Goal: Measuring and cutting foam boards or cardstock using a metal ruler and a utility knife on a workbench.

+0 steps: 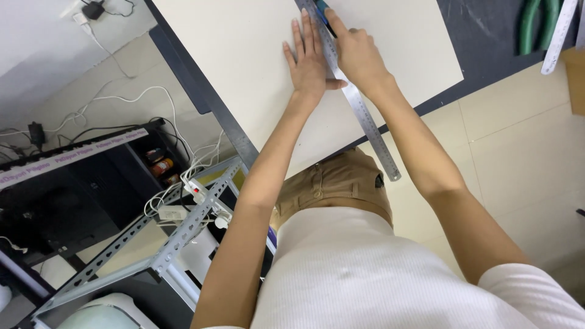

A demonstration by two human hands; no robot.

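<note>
Left hand flat, fingers spread, pinning steel ruler on pale board so edge can't slip. Right hand closed around dark-handled cutter, tip tight against ruler for straight line. Board on dark table; ruler end overhangs edge. Green pliers far right. Tiled floor, metal rack, tangled cables at left.

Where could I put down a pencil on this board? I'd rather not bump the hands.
Bare board lies left of the left hand, and more right of the right hand toward the dark mat. Crowded along the steel ruler and near the green pliers.
</note>
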